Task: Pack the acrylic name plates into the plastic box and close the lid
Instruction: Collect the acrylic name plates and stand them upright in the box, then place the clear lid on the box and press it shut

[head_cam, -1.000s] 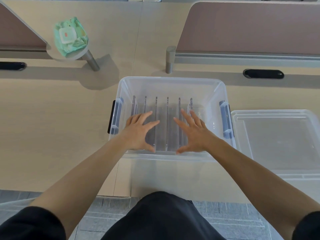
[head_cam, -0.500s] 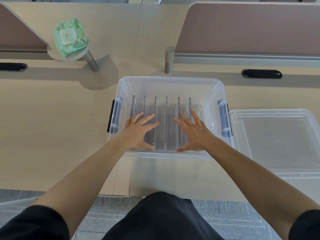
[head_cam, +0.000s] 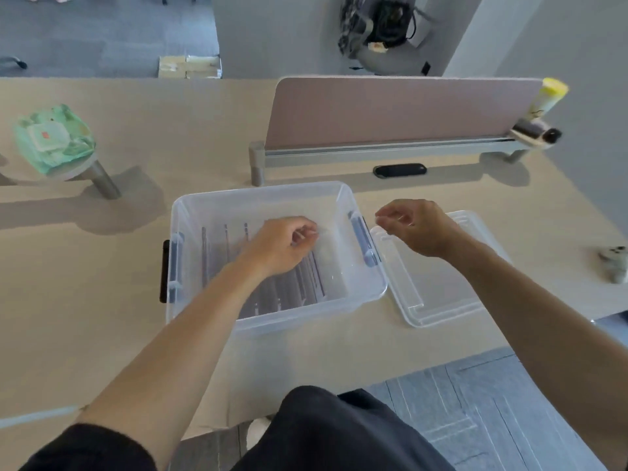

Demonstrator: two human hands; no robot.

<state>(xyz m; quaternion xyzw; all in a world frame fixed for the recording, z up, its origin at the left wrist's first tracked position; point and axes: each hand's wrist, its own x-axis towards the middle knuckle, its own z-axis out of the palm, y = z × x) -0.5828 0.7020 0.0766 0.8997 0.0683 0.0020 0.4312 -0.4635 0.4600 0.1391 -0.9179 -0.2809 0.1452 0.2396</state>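
Reaching from six o'clock, the left hand (head_cam: 278, 244) hangs inside the open plastic box (head_cam: 272, 202) with fingers curled loosely inward; whether it grips anything cannot be told through the blur. Beneath it the acrylic name plates (head_cam: 307, 278) stand on edge in rows on the box floor. At three o'clock of the box, the right hand (head_cam: 416, 227) hovers, fingers bent, over the lid (head_cam: 438, 300), which lies flat on the desk (head_cam: 85, 300). Farther off, at ten o'clock, sits a green wipes pack (head_cam: 52, 137); its label is unreadable.
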